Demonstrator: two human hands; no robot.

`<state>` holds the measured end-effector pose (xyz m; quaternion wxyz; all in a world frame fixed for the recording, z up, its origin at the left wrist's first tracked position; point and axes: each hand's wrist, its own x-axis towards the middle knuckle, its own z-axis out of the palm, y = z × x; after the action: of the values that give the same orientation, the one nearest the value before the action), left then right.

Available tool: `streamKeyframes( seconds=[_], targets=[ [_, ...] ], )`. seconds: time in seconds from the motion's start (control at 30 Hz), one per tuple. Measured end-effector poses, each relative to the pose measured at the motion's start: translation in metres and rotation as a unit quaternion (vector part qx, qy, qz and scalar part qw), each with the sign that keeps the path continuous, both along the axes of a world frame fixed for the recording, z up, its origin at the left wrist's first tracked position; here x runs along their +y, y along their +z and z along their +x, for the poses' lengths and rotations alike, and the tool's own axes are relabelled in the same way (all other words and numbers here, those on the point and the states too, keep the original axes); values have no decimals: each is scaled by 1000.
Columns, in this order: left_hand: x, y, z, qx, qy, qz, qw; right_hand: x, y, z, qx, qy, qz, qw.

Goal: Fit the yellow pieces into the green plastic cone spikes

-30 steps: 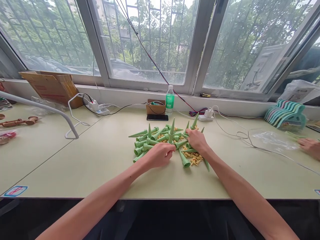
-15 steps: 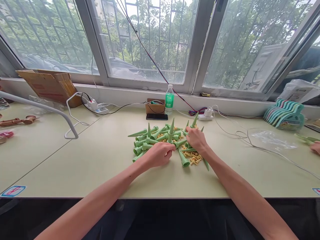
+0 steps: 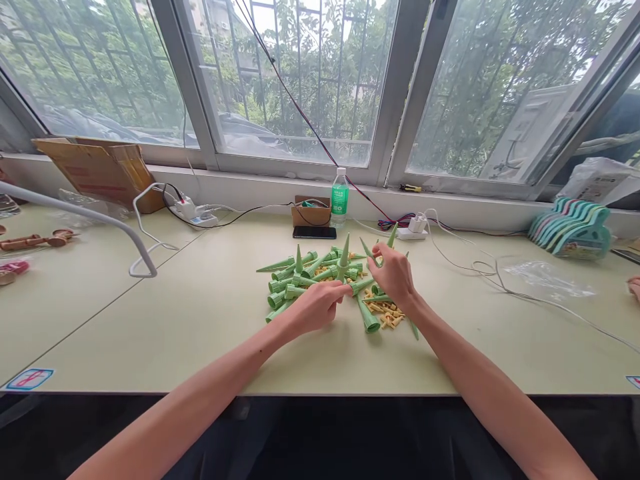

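My left hand (image 3: 324, 305) is closed, its thumb and fingertips pinching the wide end of a green plastic spike (image 3: 362, 285) that points right. My right hand (image 3: 394, 275) is curled over the far right of the pile, fingertips together on another green spike (image 3: 367, 249), tilted with its tip up and left; its lower end is hidden. Between the hands, one green spike (image 3: 344, 259) stands upright. Many hollow, cone-shaped green spikes (image 3: 280, 283) lie left of it. Small yellow pegs (image 3: 393, 317) are heaped under and beside the spikes, near my right wrist.
Behind the pile are a phone (image 3: 315, 232), a small cardboard box (image 3: 311, 212) and a green-labelled bottle (image 3: 339, 198). White cables (image 3: 493, 272) and a clear plastic bag (image 3: 550, 277) lie to the right. A white lamp arm (image 3: 100, 217) crosses the left. Another person's hand (image 3: 634, 287) shows at the right edge.
My right hand has lifted slightly and drawn back, and the spike at its fingertips now leans left. My left hand has barely moved. The other person's hand has shifted right.
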<state>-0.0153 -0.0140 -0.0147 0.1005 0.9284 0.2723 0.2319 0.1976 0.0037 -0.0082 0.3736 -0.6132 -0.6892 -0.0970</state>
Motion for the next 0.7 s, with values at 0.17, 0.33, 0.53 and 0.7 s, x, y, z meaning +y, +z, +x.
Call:
streamKeyframes(
  seconds=[0.17,0.33,0.53,0.7],
  targets=[
    [0,0,0,-55,14,-2,998,-7,6,-6,88,39,65,993],
    [-3,5,1,-98,57,-42,993,-16,8,-15,152,92,80,981],
    [-3,9,2,-119,99,-45,987,-20,0,-25,161,166,87,969],
    [-2,10,3,-167,109,-43,979,-23,-1,-29,97,188,66,975]
  ],
)
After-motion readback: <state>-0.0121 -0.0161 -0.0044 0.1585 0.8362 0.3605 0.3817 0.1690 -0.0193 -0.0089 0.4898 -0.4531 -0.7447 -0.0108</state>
